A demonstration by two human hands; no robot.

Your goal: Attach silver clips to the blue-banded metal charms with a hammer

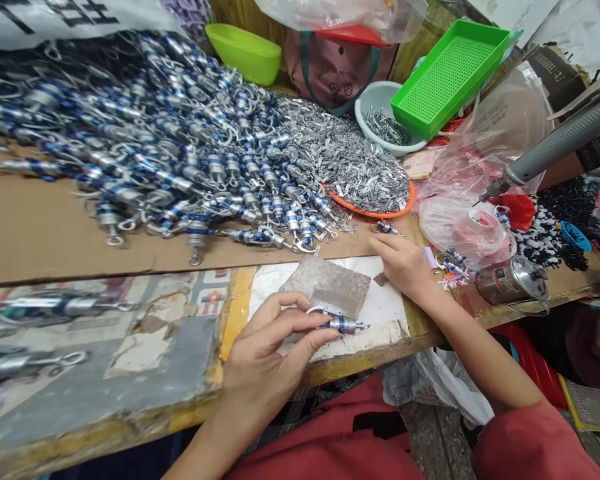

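My left hand [280, 340] pinches a small blue-and-silver metal cylinder [344, 325] between thumb and fingers. An eyelet sticks out of its right end, and a silver loop with a small perforated metal strip shows above it. Below the piece lies a grey metal block [330, 283] on white paper [393, 310]. My right hand [405, 260] rests at the cardboard edge, fingers drawn together; what they hold, if anything, is hidden. Just beyond those fingers is another small blue-and-silver piece [387, 228]. Loose perforated metal strips [347, 223] lie left of it.
A large heap of blue-and-silver pieces [180, 147] covers the cardboard [40, 233]. Behind stand an orange tray [380, 214] of metal strips, a pale bowl [365, 127] of pins and a green basket [450, 80]. An electric screwdriver [555, 143] and metal can [510, 283] are right.
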